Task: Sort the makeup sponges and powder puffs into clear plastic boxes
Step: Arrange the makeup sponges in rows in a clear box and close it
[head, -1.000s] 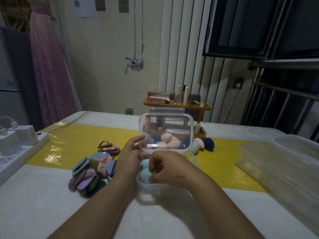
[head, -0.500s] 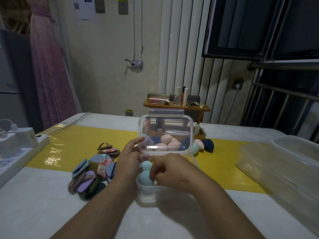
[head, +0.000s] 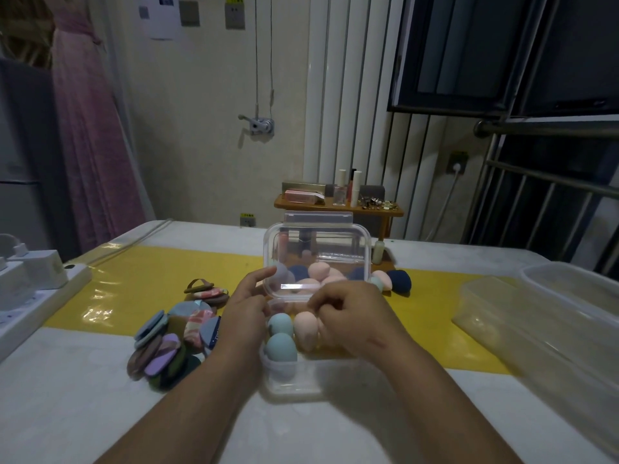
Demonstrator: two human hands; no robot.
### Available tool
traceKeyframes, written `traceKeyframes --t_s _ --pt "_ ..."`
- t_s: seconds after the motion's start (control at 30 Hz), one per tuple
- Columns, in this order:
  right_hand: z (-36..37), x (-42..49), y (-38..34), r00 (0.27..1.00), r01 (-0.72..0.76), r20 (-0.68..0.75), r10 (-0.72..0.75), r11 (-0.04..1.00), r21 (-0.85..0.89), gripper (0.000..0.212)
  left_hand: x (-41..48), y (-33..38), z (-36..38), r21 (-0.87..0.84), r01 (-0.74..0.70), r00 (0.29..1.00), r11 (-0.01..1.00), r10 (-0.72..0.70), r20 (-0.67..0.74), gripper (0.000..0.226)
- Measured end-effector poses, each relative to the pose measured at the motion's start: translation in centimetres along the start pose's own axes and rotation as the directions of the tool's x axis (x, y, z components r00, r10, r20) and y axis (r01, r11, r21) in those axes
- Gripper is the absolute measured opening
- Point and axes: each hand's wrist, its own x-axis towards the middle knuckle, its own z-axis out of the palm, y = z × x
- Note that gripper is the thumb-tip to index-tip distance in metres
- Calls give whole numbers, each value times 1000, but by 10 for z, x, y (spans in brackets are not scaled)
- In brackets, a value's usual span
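A small clear plastic box (head: 294, 380) stands at the table's middle with its lid (head: 318, 242) raised upright. Inside it two teal sponges (head: 280, 346) stand side by side, with a pink sponge (head: 305, 329) to their right. My right hand (head: 355, 316) hovers over the box, its curled fingers holding the pink sponge's right side. My left hand (head: 244, 309) is at the box's left, index finger touching the lid's lower left edge. More pink and dark blue sponges (head: 398, 279) lie behind the lid. A heap of flat powder puffs (head: 174, 339) lies left of the box.
Large clear plastic boxes (head: 536, 316) sit stacked at the right edge. A white power strip with chargers (head: 37, 289) lies far left. A yellow mat (head: 150, 272) crosses the table. A small wooden shelf with cosmetics (head: 338, 209) stands behind the lid.
My right hand has shifted right inside the box, and a pink sponge now shows beside the teal ones. The left hand has stayed at the lid's edge.
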Motion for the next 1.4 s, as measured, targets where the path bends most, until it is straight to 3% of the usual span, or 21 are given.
traceKeyframes --t_s 0.17,0.3,0.43,0.6,0.73,0.8,0.87,0.93,1.03,1.17,1.23,1.4 --pt "-17 5 22 948 -65 -299 107 987 146 30 2 -1 0 10 -2 1000 1000 2 -22 54" --pt "-26 10 53 894 -186 -376 244 965 184 30 2 -1 0 35 -5 999 999 6 -33 56" --pt "-22 16 81 886 -335 -304 351 936 103 28 4 -3 -2 35 -5 999 999 7 -44 58" --pt "-9 22 96 897 -440 -98 432 893 -95 56 5 -3 -2 9 0 999 1000 1 -39 59" --pt "-3 24 92 888 -454 -23 458 871 -189 45 5 -2 -2 6 0 999 1000 0 -35 59" --pt "-3 23 88 857 -513 -51 513 840 -175 22 4 -2 -2 10 -6 999 1000 6 -39 59" --pt "-1 21 86 844 -537 -87 530 835 -121 32 5 -2 -2 8 -5 999 1000 5 -43 59" --pt "0 21 88 831 -552 -91 548 834 -13 29 4 -2 -1 7 1 999 1000 -1 -44 58" --pt "0 23 90 853 -510 -130 505 860 -3 22 4 -2 -1 15 0 999 1000 1 -44 58" --pt "-5 22 90 835 -468 -275 476 878 99 20 3 -1 0 20 -7 999 1000 8 -47 57" --pt "-9 20 89 808 -434 -364 463 886 165 9 2 0 0 23 -4 999 1000 5 -50 56" --pt "-25 11 76 742 -315 -526 416 908 275 29 -1 1 1 23 -9 999 1000 10 -48 53"
